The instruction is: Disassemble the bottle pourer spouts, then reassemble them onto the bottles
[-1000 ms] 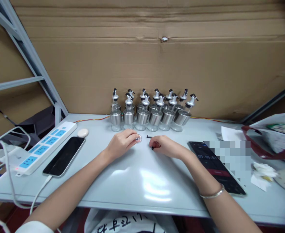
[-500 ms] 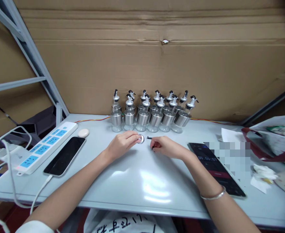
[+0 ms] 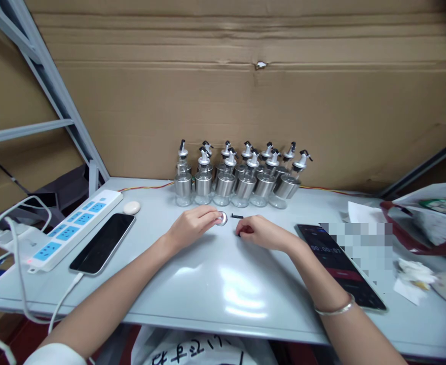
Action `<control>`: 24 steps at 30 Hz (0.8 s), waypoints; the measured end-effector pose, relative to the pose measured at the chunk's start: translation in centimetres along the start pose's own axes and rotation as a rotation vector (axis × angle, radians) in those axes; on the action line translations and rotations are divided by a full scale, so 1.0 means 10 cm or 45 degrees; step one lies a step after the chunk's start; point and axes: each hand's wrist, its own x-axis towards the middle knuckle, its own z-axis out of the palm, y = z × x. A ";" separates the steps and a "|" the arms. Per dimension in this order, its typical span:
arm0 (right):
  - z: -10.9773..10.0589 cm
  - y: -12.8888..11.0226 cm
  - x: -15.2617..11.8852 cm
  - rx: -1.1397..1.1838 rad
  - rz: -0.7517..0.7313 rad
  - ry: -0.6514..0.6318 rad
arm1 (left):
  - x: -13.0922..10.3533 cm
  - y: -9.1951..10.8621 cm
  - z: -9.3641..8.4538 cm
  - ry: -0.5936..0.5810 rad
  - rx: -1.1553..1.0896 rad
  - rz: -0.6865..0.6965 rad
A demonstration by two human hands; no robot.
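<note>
And the left hand has a narrow pinch on the round, silver-and-white cap piece, fingertips on its edge, just above the glossy pale-grey table! Risk here: an edge-only hold on smooth material could let it slip, twist or roll away. Its round face tips up and towards the right; no long axis to call on that one.

Over to the right hand, fingers curled and pinched on a small black part, mostly hidden. That's tiny; a loose pinch might drop it, and its angle can't be told.

Between the hands lies the thin black plastic strip, long axis running left to right, bent end towards the cap piece. A stray knuckle could nudge it towards the clear glass bottles with steel sleeves, lined up behind.
</note>
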 end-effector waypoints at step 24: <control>0.16 -0.41 0.01 1.035 -0.308 0.415 | 0.04 0.17 0.02 0.189 -0.140 -0.244</control>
